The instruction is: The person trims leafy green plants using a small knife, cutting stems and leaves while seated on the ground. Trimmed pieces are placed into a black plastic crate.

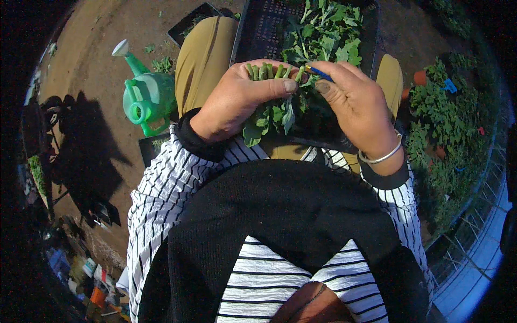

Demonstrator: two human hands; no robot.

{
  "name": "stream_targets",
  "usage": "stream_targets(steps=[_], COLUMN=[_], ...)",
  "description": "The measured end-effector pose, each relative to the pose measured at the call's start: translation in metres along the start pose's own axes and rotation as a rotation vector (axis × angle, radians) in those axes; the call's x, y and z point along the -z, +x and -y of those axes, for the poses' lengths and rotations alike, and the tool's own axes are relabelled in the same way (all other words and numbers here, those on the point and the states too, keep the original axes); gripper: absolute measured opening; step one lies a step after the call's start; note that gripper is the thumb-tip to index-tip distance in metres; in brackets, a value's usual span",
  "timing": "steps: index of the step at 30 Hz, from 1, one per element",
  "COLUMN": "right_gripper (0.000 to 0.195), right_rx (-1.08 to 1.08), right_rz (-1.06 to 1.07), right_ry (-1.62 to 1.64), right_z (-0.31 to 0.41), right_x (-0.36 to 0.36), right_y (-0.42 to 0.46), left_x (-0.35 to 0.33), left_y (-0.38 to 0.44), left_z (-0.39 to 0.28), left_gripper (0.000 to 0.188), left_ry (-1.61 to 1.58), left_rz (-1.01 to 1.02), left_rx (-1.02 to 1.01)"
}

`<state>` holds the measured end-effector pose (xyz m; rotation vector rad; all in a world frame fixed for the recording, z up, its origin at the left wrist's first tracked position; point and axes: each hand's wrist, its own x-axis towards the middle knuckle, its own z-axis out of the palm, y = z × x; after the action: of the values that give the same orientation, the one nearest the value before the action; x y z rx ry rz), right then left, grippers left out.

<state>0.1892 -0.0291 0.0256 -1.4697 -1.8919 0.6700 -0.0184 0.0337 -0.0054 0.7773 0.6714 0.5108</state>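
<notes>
Several leafy green plant cuttings [264,117] are bunched in my left hand [246,91]; their cut stem ends point up above the thumb and the leaves hang below. My right hand [355,95] pinches a small tool with a blue handle [320,74] and a yellow part between thumb and fingers, close beside the rightmost stem of the bunch. What kind of tool it is, I cannot tell. Beyond both hands, more leafy cuttings [327,36] lie on the right side of a black plastic tray [237,32], whose left side shows a perforated base.
A green plastic watering can [151,97] stands on the soil at left. Smaller black trays [206,10] are near my knee. Potted leafy plants [436,101] with a terracotta-coloured pot [420,78] grow at right. Mixed items, one orange [97,297], lie at lower left.
</notes>
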Motion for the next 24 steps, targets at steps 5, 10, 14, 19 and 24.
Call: stream_targets(steps=[5,10,14,19,24], right_gripper=[0.022,0.023,0.025,0.025,0.024], right_rx=[0.004,-0.025,-0.016,-0.036,-0.056], right_rz=[0.004,0.070,0.082,0.088,0.084], right_ry=[-0.091,-0.164,-0.232,-0.290,-0.345], right_z=[0.003,0.008,0.010,0.009,0.001], right_x=[-0.002,0.005,0.007,0.010,0.013], right_y=[0.002,0.004,0.005,0.007,0.005], left_x=[-0.002,-0.003,-0.004,-0.002,0.001], left_y=[0.000,0.000,0.001,0.003,0.006], left_z=[-0.002,-0.004,-0.003,-0.003,-0.001], left_gripper=[0.026,0.024,0.023,0.023,0.022], left_ry=[0.037,0.065,0.070,0.062,0.112], left_rz=[-0.007,-0.038,-0.054,-0.054,-0.073], left_rx=[-0.022,0.004,-0.014,-0.011,-0.036])
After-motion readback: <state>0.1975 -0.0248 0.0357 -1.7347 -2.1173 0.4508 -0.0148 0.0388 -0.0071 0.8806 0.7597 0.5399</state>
